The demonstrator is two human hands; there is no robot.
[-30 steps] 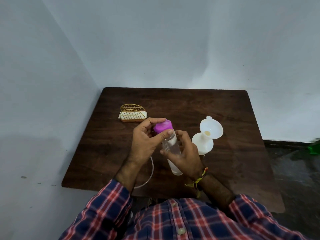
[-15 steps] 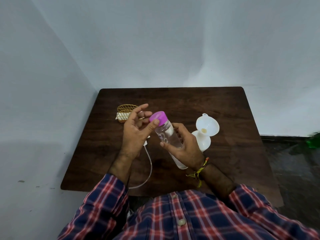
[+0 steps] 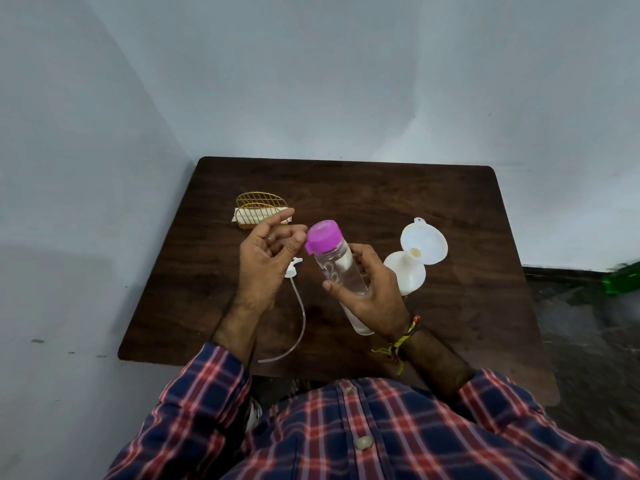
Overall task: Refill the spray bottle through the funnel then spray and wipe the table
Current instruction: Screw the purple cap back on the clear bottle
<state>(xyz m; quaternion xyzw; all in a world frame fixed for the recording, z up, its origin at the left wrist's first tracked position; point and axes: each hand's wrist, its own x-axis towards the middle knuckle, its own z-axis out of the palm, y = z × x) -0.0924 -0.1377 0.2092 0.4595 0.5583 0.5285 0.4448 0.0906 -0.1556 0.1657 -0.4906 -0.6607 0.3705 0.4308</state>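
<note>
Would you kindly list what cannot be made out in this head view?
- Spray bottle under the funnel: its fill level, hidden by its white wall.
- Clear bottle with purple cap: lower body covered by the right hand.
- Left hand: whether its thumb touches the cap.
- Green object: blurred, cut by the right edge.

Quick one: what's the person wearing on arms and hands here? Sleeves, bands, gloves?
Both hands are bare, no gloves: left hand, right hand. Plaid shirt in navy, red and white with pale buttons, sleeves pushed up to about the elbows. The right wrist carries a knotted thread wristband, yellow with dark and orange strands, ends dangling. No ring or band visible on the left.
</note>
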